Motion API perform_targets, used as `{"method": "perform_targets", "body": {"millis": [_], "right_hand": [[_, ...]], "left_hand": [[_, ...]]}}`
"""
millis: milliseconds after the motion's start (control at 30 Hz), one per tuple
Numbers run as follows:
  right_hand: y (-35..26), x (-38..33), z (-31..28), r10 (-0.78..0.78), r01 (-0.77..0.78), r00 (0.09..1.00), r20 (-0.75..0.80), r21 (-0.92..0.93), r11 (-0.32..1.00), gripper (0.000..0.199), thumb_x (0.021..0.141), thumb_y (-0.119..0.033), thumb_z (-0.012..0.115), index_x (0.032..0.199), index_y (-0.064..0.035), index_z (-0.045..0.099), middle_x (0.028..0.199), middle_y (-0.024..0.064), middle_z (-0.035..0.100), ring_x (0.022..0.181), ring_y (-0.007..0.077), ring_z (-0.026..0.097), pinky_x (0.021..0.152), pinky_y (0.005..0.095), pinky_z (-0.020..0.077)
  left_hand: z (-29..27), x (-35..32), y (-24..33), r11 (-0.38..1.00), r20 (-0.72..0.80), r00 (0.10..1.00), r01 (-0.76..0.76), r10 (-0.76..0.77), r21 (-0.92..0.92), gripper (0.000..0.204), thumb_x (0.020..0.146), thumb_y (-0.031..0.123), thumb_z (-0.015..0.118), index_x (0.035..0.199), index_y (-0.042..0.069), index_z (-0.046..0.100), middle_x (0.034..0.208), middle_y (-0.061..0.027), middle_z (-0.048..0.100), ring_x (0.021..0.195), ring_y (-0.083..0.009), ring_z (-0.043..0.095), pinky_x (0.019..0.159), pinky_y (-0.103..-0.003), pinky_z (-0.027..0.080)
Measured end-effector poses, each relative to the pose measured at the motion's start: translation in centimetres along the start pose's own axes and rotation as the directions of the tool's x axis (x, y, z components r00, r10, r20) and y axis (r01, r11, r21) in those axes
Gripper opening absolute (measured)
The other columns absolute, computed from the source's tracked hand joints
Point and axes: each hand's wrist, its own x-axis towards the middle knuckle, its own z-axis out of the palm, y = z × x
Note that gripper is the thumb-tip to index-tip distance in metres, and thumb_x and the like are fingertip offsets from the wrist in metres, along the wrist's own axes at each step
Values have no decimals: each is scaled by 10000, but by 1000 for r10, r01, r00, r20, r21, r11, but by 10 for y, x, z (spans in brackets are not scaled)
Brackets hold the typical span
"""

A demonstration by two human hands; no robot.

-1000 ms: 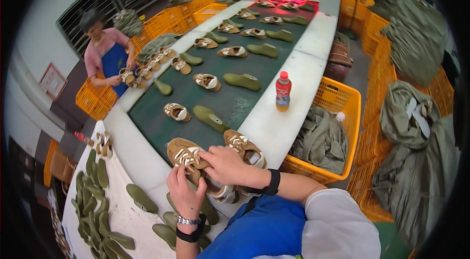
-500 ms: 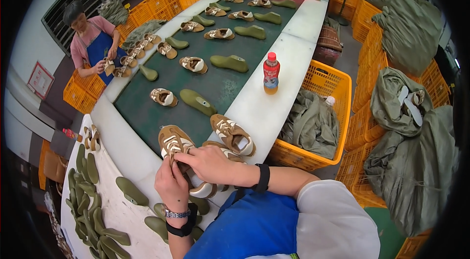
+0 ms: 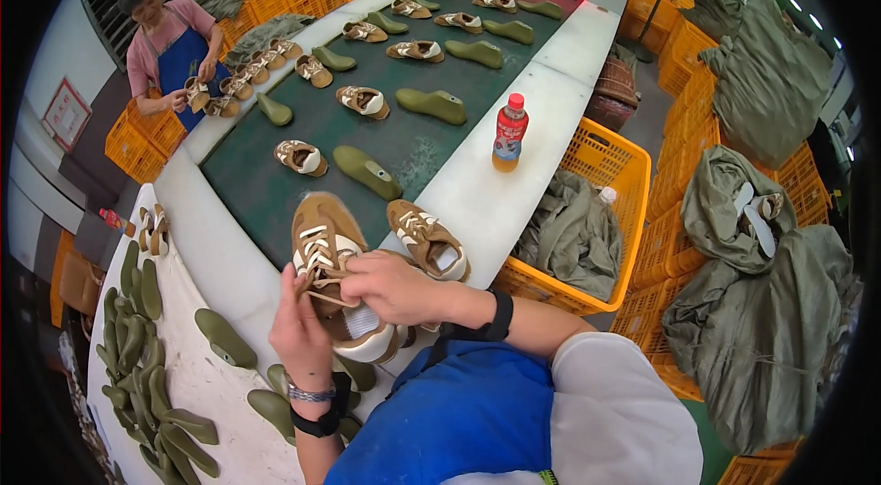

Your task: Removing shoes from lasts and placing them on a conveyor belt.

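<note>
A brown-and-cream sneaker (image 3: 317, 226) is in front of me, toe pointing away, at the near end of the belt. Across its tongue a tan shoelace (image 3: 327, 294) stretches between my hands. On the shoe's left, my left hand (image 3: 299, 324) is closed on one side of the lace. From the right, my right hand (image 3: 390, 288) pinches the lace above the shoe's opening, hiding part of the collar. A second sneaker (image 3: 429, 242) rests just beyond my right hand, on the white ledge. Another shoe is mostly hidden under my right wrist.
Sneakers and green shoe lasts (image 3: 367, 171) lie in rows on the dark green belt (image 3: 248, 164). A drink bottle (image 3: 509, 132) stands on the right ledge beside a yellow crate (image 3: 633, 210). More lasts (image 3: 151, 356) are piled at left. A co-worker (image 3: 174, 44) handles a shoe across the belt.
My hands have drawn apart, and the lace now shows taut between them. My left hand has shifted left. The view has turned slightly.
</note>
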Motion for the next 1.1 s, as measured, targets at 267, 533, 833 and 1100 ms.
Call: {"method": "perform_targets", "body": {"millis": [267, 533, 833, 1100], "right_hand": [[-4, -1, -15, 46, -55, 994, -98, -99, 994, 138, 760, -53, 512, 883, -73, 572, 774, 107, 587, 730, 315, 576, 633, 401, 436], [-7, -2, -11, 19, -23, 999, -43, -90, 996, 198, 800, -47, 537, 997, -59, 541, 815, 122, 587, 769, 339, 576, 667, 409, 450], [-2, -9, -20, 159, -159, 987, 6, 74, 984, 241, 836, -99, 535, 1076, -102, 535, 881, 120, 641, 782, 314, 625, 660, 390, 501], [-11, 1, -15, 6, -8, 1000, -8, -232, 973, 346, 770, -129, 628, 1113, -104, 584, 773, 93, 620, 680, 270, 610, 596, 354, 480]], "left_hand": [[7, 15, 14, 994, 260, 960, -108, 102, 10, 290, 766, -70, 519, 1043, 4, 559, 1129, -209, 492, 981, -358, 522, 834, -383, 442], [10, 22, 19, 995, 286, 953, -84, 97, -57, 132, 658, -39, 514, 787, -9, 519, 900, -164, 472, 805, -322, 467, 753, -393, 398], [-22, 7, 7, 970, 392, 888, -201, 240, -139, 103, 826, 48, 536, 914, 65, 586, 1011, -187, 539, 956, -344, 513, 835, -422, 424], [-3, 2, 6, 997, 89, 996, 25, -19, -75, 281, 743, -9, 600, 1019, -2, 543, 864, -171, 578, 788, -340, 561, 691, -382, 468]]}}
